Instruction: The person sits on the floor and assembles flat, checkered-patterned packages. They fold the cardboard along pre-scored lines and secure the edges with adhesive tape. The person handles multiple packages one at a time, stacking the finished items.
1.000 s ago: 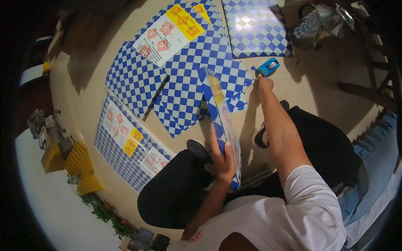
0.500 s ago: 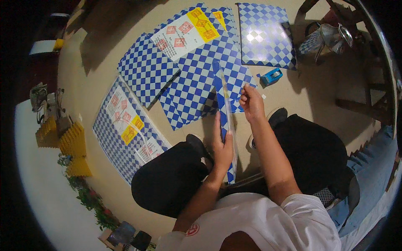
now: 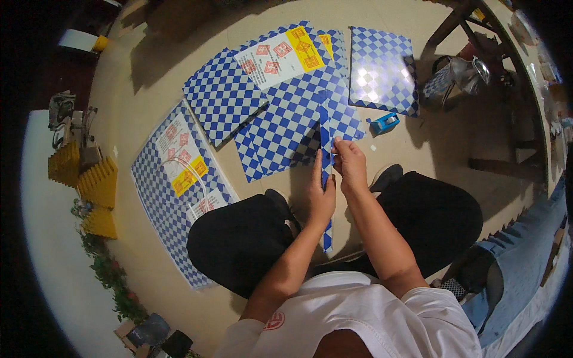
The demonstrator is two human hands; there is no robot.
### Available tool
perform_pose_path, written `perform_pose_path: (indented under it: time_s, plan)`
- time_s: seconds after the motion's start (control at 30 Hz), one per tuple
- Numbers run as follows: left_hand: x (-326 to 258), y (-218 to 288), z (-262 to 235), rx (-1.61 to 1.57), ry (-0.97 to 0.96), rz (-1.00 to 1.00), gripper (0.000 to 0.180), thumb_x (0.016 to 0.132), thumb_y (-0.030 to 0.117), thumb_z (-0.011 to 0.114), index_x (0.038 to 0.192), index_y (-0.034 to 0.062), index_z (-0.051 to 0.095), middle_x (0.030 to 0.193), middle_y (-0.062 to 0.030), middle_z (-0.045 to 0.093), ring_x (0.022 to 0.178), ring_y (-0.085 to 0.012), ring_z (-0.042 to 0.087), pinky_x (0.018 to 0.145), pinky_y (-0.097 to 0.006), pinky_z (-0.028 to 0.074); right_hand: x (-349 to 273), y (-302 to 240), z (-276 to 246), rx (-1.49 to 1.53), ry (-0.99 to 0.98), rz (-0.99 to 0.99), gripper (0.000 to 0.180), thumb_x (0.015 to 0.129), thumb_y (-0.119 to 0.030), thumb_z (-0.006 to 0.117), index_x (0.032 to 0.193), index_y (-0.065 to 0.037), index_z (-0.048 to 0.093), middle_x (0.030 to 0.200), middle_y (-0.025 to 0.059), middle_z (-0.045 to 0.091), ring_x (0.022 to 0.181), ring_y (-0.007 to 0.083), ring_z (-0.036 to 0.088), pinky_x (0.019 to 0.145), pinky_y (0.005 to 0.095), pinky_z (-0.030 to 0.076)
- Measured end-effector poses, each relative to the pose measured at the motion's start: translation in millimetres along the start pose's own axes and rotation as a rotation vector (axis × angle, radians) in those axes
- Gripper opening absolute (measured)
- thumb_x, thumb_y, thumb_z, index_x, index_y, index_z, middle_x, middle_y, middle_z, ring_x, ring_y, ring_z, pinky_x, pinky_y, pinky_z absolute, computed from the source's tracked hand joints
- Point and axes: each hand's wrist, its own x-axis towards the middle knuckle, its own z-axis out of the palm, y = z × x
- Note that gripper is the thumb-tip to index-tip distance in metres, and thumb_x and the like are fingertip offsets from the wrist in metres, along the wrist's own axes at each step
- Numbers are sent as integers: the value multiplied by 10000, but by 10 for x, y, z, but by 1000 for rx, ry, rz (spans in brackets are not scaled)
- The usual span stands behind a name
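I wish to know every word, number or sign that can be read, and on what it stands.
None readable.
Upper-middle checkered sheet: red diamond marks, dark print; too small.
Yellow patch behind: too small.
Left checkered sheet: red marks; too small.
White shirt: round red emblem; too blurred.

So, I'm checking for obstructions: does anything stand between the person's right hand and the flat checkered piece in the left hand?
Nothing visible: the right hand is close beside the flat checkered piece that the left hand holds, though contact is unclear. The blue tape dispenser lies on the floor, outside that gap.
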Motion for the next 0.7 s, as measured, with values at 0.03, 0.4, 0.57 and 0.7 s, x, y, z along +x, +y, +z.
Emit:
perform_pose_path:
  time_s: [0.03, 0.4, 0.57, 0.7]
  plan:
    - [-1, -22, 8, 6, 6, 21, 663, 932, -38, 505, 1547, 134, 328, 1559, -133, 392, 1423, -281, 394, 1118, -366, 339, -14, -7, 23, -4, 18, -19, 225, 959, -262, 653, 863, -72, 582, 739, -9, 585, 535, 44, 421, 491, 209, 313]
    - [-3, -35, 39, 24, 14, 39, 646, 947, -9, 534, 1543, 132, 332, 1500, -182, 451, 1357, -352, 464, 1064, -404, 403, 30, 98, -10, -214, 104, -94, 231, 922, -268, 683, 852, -54, 635, 760, -8, 619, 617, 72, 471, 577, 238, 373]
    - [-7, -72, 51, 42, 23, 93, 661, 932, -25, 545, 1540, 128, 336, 1512, -188, 431, 1359, -366, 454, 1070, -415, 402, 51, 93, -11, -230, 124, -95, 242, 912, -255, 692, 830, -31, 650, 762, 10, 638, 668, 95, 508, 647, 258, 408]
    - [2, -95, 62, 29, 27, 105, 663, 929, -34, 543, 1540, 120, 336, 1519, -182, 420, 1366, -362, 442, 1082, -416, 389, 87, 89, -21, -327, 125, -119, 232, 903, -275, 686, 825, -61, 643, 733, -9, 612, 599, 81, 478, 548, 253, 370]
